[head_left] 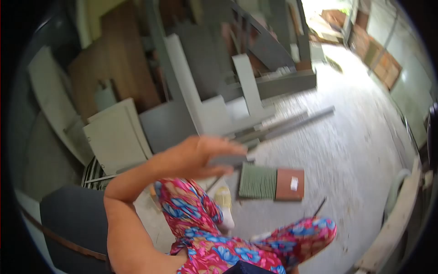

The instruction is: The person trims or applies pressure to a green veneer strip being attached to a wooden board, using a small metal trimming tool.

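Observation:
My left hand (pixel 212 155) is raised in front of my body, its fingers and thumb apart with nothing between them, slightly blurred. Beyond its fingertips, a green ridged pad (pixel 258 181) lies on the floor beside a red-brown board (pixel 289 185) with a white label. Just past the hand is a dark, thin bar, partly covered by it. My right hand is out of view. Below are my bent legs in flowered cloth (pixel 182 201).
Grey and white panels (pixel 185 77) and a brown wooden board (pixel 123 59) lean at the back left. Long strips (pixel 299 123) lie on the concrete floor (pixel 346 150). A dark stick (pixel 320 206) is near my right knee. A long pale piece (pixel 394 223) stands at the right.

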Motion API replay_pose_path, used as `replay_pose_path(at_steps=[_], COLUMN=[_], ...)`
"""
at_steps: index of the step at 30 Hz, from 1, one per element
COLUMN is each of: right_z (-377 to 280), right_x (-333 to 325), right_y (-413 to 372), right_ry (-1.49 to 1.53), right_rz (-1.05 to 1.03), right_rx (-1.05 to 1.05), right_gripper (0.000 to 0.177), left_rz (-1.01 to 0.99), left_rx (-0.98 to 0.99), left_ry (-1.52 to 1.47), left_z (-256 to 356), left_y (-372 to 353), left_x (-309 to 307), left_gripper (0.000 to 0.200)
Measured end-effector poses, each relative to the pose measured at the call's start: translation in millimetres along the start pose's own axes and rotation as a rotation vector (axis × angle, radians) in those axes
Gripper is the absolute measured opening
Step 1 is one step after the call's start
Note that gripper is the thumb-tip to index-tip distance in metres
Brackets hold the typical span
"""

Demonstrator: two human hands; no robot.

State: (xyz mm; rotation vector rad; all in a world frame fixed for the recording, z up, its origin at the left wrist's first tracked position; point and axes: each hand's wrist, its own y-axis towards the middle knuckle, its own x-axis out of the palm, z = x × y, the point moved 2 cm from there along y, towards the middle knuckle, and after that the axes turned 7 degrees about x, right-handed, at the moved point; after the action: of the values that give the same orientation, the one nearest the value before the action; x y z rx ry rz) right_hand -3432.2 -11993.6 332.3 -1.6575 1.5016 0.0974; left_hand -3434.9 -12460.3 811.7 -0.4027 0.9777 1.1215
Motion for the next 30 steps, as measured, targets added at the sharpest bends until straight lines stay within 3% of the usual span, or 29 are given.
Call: replay_pose_path(at_steps=[5, 8, 11, 15, 17, 20, 26, 27, 30], right_z=[-73.7, -69.3, -70.6, -67.1, -66.6, -63.3, -49.1, -46.1, -33.1], right_x=[11.8, 12.8, 8.4, 8.3, 10.5, 11.9, 11.3, 10.9, 12.7], right_y=[26.7, 21.0, 19.0, 12.3, 11.9, 7.4, -3.5, -4.1, -9.7], right_ry=[-0.045, -0.063, -0.075, -0.069, -0.059, -0.052, -0.034, -0.029, -0.014], right_rz=[-0.011, -0.023, -0.018, -0.007, -0.006, 0.0, 0.009, 0.01, 0.004], right_rx=[-0.087, -0.089, -0.093, -0.088, -0.079, -0.062, -0.048, -0.045, -0.052], right_gripper=[0.029, 0.029, 0.029, 0.029, 0.029, 0.028, 0.028, 0.028, 0.028], left_rz=[0.123, 0.487, 0.465, 0.318, 0.364, 0.642, 1.359, 1.386, 1.154], left_rx=[-0.211, 0.077, 0.654, 0.879, 0.882, 0.79, 0.299, 0.314, 0.764], left_ry=[-0.305, -0.81, -0.974, -1.192, -1.201, -1.043, -0.475, -0.407, -0.354], left_z=[38.2, 65.8, 96.5, 148.2, 156.4, 163.1, 216.4, 222.7, 224.3], left_y=[-72.1, -59.2, -30.2, -7.1, -5.6, -14.1, -46.0, -54.3, -97.5], left_x=[-7.9, -11.9, -25.0, -38.6, -40.8, -39.6, -24.1, -24.9, -39.1], left_gripper=[0.027, 0.024, 0.028, 0.021, 0.018, 0.014, 0.016, 0.017, 0.02])
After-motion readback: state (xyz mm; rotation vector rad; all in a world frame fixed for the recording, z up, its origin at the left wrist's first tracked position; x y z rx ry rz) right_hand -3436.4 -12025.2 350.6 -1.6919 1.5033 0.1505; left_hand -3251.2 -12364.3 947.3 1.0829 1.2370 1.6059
